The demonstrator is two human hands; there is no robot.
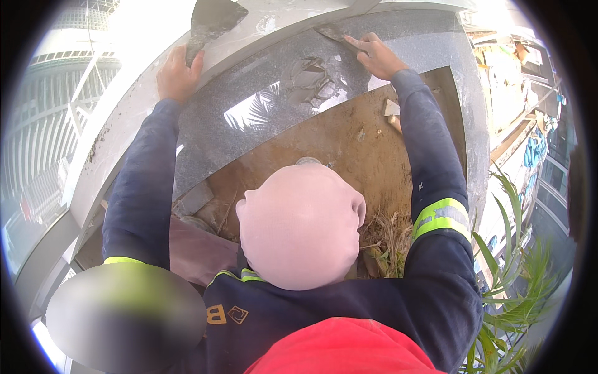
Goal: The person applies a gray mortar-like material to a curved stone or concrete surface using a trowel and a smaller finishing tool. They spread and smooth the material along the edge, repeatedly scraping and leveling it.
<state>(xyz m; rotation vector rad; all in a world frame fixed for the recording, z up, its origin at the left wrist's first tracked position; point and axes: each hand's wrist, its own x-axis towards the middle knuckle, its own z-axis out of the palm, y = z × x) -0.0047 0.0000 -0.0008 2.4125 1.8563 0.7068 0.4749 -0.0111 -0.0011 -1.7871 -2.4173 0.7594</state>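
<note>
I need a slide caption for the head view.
Left hand holds a broad scraper, right hand a narrower scraper, at a grey slab bearing a patch of grey paste.

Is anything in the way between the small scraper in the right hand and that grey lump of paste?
Nothing visible is: between the small scraper in the right hand and the paste there's just the grey slab surface.

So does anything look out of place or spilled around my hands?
Yes: a lumpy patch, apparently grey paste, lies on the smooth slab between your left hand and right hand, its ragged ridges standing out.
</note>
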